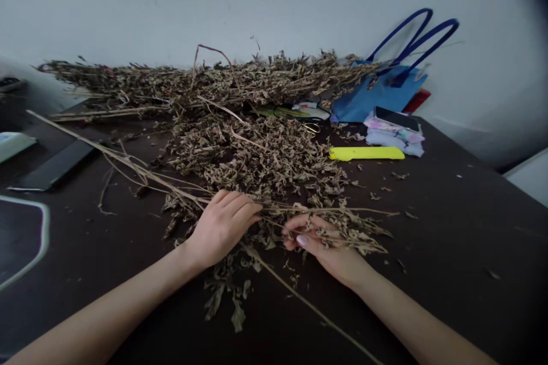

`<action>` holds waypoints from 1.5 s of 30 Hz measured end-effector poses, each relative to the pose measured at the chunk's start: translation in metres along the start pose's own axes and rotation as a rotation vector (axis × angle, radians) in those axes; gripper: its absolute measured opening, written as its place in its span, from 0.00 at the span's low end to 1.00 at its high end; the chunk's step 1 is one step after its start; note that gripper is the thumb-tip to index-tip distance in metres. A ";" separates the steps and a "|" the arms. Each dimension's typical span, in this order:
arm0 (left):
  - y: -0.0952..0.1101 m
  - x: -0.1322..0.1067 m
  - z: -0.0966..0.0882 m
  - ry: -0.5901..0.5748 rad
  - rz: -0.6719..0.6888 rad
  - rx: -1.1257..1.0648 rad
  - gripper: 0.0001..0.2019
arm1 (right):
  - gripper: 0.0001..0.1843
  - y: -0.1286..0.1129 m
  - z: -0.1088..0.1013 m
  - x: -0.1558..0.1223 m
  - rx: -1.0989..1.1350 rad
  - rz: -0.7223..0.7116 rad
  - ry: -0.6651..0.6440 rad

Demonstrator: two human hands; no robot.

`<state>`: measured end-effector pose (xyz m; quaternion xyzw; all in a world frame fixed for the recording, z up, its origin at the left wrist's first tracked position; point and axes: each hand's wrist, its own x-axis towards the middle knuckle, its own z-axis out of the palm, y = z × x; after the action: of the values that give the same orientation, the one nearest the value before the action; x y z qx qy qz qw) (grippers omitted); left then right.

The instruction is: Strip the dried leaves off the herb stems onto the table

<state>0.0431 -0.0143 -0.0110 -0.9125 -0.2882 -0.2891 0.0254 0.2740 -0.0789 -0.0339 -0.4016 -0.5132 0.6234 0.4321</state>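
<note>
My left hand [222, 225] lies palm down with its fingers curled over a thin dried stalk [141, 168] that runs up to the left across the dark table [449, 228]. To its right, my right hand [321, 239] is palm up, its fingers closed round the leafy end of a dried stem [359, 228]. A heap of loose dried leaves [257, 154] lies just beyond both hands. A long bundle of dried leafy branches [214, 80] stretches along the wall behind it. Bits of leaf [231, 296] lie under my wrists.
A blue bag [377, 97] with dark blue handles stands at the back right. Beside it a phone rests on folded cloth [396, 131], with a yellow strip [366, 153] in front. A dark flat device [55, 165] lies at the left, and a bare stalk [308, 305] runs toward me.
</note>
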 end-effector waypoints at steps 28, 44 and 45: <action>-0.009 0.000 -0.004 0.018 -0.024 0.099 0.05 | 0.12 0.003 0.001 0.003 0.262 0.006 -0.028; -0.018 -0.002 -0.002 -0.008 -0.028 0.119 0.06 | 0.12 -0.028 -0.009 -0.004 -0.196 0.394 -0.441; -0.018 -0.002 -0.003 -0.010 -0.025 0.121 0.06 | 0.12 -0.034 -0.012 -0.006 -0.254 0.390 -0.429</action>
<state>0.0302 -0.0011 -0.0119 -0.9071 -0.3169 -0.2667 0.0754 0.2913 -0.0777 -0.0019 -0.4027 -0.5799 0.6957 0.1326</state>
